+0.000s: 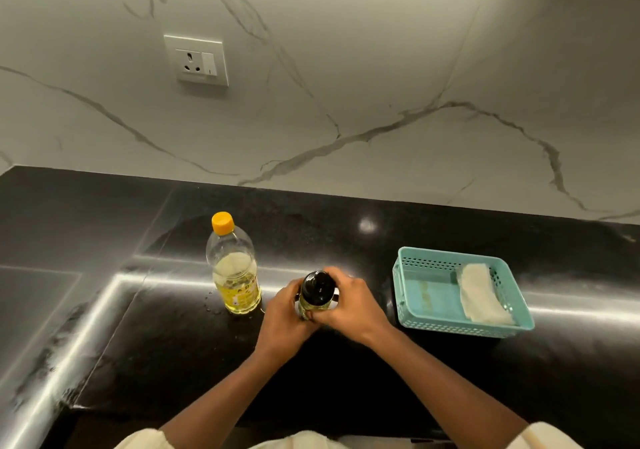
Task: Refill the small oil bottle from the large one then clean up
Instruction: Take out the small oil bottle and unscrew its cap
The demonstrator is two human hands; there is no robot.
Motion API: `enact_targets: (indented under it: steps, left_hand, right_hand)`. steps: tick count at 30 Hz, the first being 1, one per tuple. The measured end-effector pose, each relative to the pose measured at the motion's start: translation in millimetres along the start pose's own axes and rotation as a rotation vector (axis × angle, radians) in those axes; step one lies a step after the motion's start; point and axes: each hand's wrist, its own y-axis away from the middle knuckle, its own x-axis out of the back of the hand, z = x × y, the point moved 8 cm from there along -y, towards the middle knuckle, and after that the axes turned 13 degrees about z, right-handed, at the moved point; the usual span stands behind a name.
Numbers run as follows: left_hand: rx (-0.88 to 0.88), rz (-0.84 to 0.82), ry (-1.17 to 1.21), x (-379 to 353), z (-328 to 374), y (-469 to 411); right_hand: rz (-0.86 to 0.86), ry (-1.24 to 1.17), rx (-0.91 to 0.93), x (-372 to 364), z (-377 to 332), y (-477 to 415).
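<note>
The left grip (284, 313) and right grip (350, 304) are both clasping the small oil bottle (316, 295), standing on the black table (145, 351). The orange-capped large bottle (236, 275) is standing just left, label lettering unreadable.

Two oil bottles: one large oil bottle (236, 277) with a yellow cap (222, 222), just left of the left grip (284, 315), and one small oil bottle (310, 304) with a black top (317, 282), clasped between the left grip and the right grip (351, 304). Two grips. One teal basket (450, 329), right of the right grip, holding one folded white cloth (481, 296). One wall socket (196, 60). One black table (166, 351).
</note>
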Motion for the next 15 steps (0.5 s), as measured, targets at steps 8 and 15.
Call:
enact_targets:
  steps: [8,15]
  left_hand:
    - [0.004,-0.014,-0.012,-13,-24,12]
    - [-0.026,-0.012,-0.012,-17,-26,18]
  right_hand:
    - [-0.065,0.051,-0.018,-19,25,9]
    - [-0.09,0.065,-0.045,-24,38,13]
